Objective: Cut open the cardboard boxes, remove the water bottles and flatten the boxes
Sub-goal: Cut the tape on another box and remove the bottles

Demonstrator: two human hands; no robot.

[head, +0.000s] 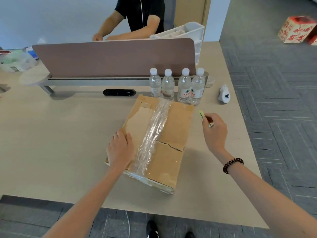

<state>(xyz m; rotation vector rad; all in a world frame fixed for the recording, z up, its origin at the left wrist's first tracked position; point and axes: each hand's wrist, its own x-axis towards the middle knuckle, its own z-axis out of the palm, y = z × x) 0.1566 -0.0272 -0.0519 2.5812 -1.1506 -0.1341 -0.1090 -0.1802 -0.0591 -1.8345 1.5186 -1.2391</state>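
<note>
A brown cardboard box [173, 127] lies flat on the beige table [60, 143], with a strip of crinkled clear tape [152, 134] running down its middle. My left hand [120, 148] rests flat on the box's left side, fingers straight. My right hand [214, 131] hovers to the right of the box and pinches a small yellow-green cutter [203, 116]. Several clear water bottles [184, 86] with white caps stand in a row just behind the box.
A brown desk divider [113, 57] runs across the table behind the bottles, with a white rack [188, 31] and a seated person [137, 18] beyond it. A white tape dispenser [224, 94] lies near the right edge. A printed box [296, 29] sits on the grey carpet.
</note>
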